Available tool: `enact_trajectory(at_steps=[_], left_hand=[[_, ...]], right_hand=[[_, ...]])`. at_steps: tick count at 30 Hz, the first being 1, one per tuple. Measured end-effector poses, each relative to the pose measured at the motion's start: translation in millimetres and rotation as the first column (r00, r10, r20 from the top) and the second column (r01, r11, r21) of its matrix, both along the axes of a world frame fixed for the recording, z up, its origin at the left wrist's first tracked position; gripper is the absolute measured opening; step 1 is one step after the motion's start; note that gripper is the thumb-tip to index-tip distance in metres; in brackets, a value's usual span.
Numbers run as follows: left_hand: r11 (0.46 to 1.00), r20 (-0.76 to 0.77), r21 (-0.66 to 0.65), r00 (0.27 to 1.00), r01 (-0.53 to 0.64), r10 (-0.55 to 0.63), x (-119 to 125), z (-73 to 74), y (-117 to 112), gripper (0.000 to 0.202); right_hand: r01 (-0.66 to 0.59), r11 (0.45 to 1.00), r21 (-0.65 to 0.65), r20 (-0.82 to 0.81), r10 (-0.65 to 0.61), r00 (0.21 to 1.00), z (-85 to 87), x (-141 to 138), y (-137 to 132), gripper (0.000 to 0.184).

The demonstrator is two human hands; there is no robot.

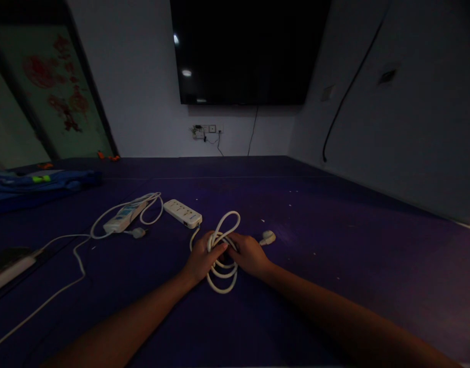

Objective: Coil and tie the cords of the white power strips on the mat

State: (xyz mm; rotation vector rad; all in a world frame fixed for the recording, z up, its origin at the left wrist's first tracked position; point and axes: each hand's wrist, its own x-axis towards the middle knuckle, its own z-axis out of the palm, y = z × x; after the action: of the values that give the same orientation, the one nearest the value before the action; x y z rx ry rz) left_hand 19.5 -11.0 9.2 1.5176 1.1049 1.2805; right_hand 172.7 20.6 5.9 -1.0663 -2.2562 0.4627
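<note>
Your left hand [202,258] wraps shut over the coiled white cord [222,291] and your right hand [250,254] clamps its loops, so the bundle cannot spring open on the purple floor [334,255], near its power strip [182,212].

On the purple floor [334,245], a coiled white cord [222,255] is clasped by the left hand [201,260] and touched by the right hand [249,254]; its power strip [182,213] is seen just beyond.
</note>
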Motion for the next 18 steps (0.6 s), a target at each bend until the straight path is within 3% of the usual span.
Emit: enact_trajectory(at_steps=[18], left_hand=[[1.000,-0.012,0.014,1.000,-0.013,0.013,0.7,0.5,-0.4,0.022]], right_hand=[[-0.015,1.000,-0.002,0.001,0.015,1.000,-1.4,-0.6,1.8,0.020]])
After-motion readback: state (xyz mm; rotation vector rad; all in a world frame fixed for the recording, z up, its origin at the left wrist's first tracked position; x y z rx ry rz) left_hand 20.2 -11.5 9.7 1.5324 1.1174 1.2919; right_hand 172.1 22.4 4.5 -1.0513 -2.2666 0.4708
